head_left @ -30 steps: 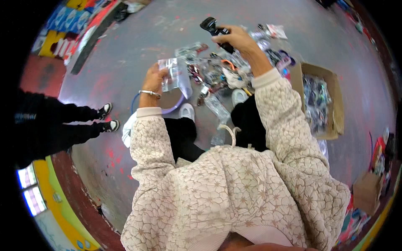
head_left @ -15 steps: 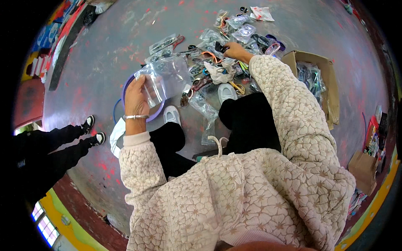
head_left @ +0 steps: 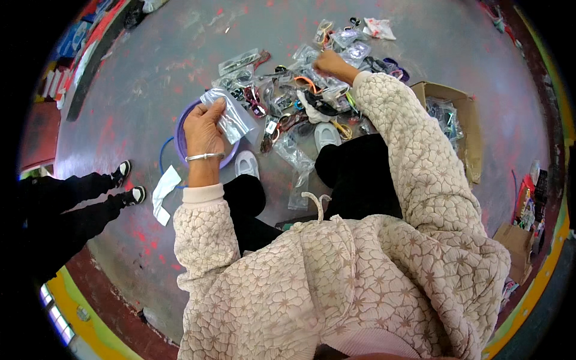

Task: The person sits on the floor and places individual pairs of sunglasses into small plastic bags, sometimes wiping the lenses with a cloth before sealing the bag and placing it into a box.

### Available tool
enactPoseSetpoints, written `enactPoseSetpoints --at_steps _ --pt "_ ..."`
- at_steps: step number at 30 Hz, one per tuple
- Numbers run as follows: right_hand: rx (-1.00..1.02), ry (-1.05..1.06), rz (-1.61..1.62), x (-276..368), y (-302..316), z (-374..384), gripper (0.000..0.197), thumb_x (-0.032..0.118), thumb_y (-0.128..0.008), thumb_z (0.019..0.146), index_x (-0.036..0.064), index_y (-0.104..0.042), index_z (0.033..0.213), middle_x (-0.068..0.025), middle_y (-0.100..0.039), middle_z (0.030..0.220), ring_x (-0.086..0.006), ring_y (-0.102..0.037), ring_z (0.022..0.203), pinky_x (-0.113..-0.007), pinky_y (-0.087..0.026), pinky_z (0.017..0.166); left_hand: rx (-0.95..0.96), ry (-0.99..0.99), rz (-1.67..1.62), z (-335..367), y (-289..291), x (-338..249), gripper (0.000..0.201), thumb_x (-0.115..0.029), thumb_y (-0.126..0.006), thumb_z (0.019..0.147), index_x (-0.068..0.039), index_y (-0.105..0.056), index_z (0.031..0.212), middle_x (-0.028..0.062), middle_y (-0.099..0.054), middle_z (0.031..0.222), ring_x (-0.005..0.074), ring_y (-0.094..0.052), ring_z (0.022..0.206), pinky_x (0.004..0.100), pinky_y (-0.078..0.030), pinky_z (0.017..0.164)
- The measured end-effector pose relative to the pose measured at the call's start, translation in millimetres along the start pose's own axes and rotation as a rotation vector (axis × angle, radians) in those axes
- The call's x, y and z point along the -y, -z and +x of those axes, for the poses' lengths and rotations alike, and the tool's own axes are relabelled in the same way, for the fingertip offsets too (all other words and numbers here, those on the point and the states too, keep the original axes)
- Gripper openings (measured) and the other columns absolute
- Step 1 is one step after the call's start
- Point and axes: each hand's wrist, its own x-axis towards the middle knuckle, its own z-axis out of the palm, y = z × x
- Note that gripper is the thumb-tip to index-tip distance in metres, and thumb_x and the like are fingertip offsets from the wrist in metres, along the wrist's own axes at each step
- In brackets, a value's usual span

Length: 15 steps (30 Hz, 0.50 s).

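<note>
My left hand (head_left: 204, 129) grips a clear plastic bag (head_left: 233, 118), pinched under the thumb, above a purple hoop-shaped rim (head_left: 182, 135). Ahead of my knees, a loose heap of sunglasses (head_left: 255, 102), many inside clear sleeves, spreads over the floor. At the heap's far side is my right hand (head_left: 334, 66), its fingers curled down among the sleeves; whatever they grasp is hidden. A black pair of sunglasses (head_left: 321, 105) lies across a white crumpled cloth (head_left: 311, 113) closer to my feet.
An open cardboard box (head_left: 470, 129) of bagged items stands on the right. A white strip (head_left: 163, 195) lies beside the hoop. Another person's shoes (head_left: 133, 196) are at the left. A brown carton (head_left: 514, 245) sits by the right wall.
The black sunglasses have left my right hand and now lie on the white cloth. That hand has shifted slightly farther away. The bag in my left hand has tilted and looks narrower.
</note>
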Motion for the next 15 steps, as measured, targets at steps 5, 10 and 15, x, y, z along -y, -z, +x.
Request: enactPoseSetpoints --at_steps 5,10,15 --pt "0.086 0.515 -0.096 202 50 -78 0.052 0.047 -0.055 0.079 0.0019 -0.056 0.104 -0.0148 -0.054 0.112 -0.0262 -0.052 0.102 -0.04 -0.042 0.084 0.043 -0.017 0.059 13 1 16 0.01 -0.002 -0.058 0.074 -0.001 -0.059 0.084 0.0047 -0.059 0.074 0.0159 -0.057 0.059 0.0282 -0.044 0.048" --pt "-0.14 0.681 -0.064 257 16 -143 0.04 0.013 -0.059 0.074 0.0026 -0.046 0.11 -0.0149 -0.054 0.096 -0.0323 -0.058 0.085 -0.04 -0.047 0.067 0.186 0.068 -0.224 18 0 12 0.018 -0.015 -0.051 0.085 0.001 -0.055 0.091 0.0103 -0.06 0.087 0.0178 -0.06 0.072 0.0268 -0.049 0.052" --pt "-0.412 0.619 -0.221 251 28 -163 0.019 0.012 -0.055 0.077 0.0008 -0.054 0.092 -0.0139 -0.058 0.077 -0.0332 -0.059 0.075 -0.039 -0.048 0.061 0.258 0.163 -0.357 -10 -24 -10 0.023 -0.022 -0.045 0.088 0.0 -0.051 0.089 0.0129 -0.059 0.083 0.0224 -0.061 0.073 0.0306 -0.055 0.06"
